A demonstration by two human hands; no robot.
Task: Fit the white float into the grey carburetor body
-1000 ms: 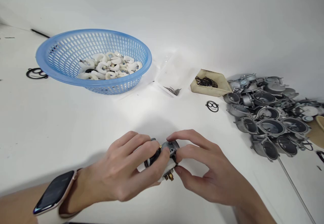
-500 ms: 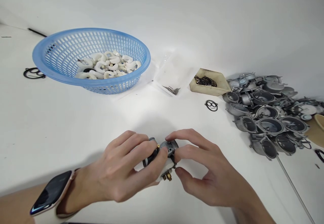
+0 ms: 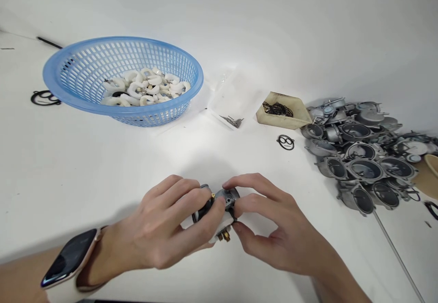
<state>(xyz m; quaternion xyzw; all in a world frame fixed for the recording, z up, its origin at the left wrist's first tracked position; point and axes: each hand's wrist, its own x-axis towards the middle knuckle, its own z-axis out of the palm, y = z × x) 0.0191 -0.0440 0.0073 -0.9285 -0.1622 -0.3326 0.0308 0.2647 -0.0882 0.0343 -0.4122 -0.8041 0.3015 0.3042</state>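
Observation:
A grey metal carburetor part point(image 3: 228, 197) with a white piece and brass fittings point(image 3: 224, 236) is between my hands, low in the middle of the view. My left hand point(image 3: 174, 225), with a watch on its wrist, is wrapped over the part's left side, its index fingertip on the grey metal. From the right, my right hand point(image 3: 273, 225) grips the part's edge with its fingertips, the thumb low beside the brass fittings. My fingers hide much of the part.
A blue basket point(image 3: 123, 40) of white rings stands back left. Behind my hands are a clear tray point(image 3: 226, 97) with metal pins, a cream bin point(image 3: 297, 113) and black gaskets point(image 3: 285, 142). Metal carburetor bodies point(image 3: 362, 168) are piled at right, near a thin rod point(image 3: 397, 253).
Both hands and the part between them have shifted very slightly up and to the left. The grip looks the same.

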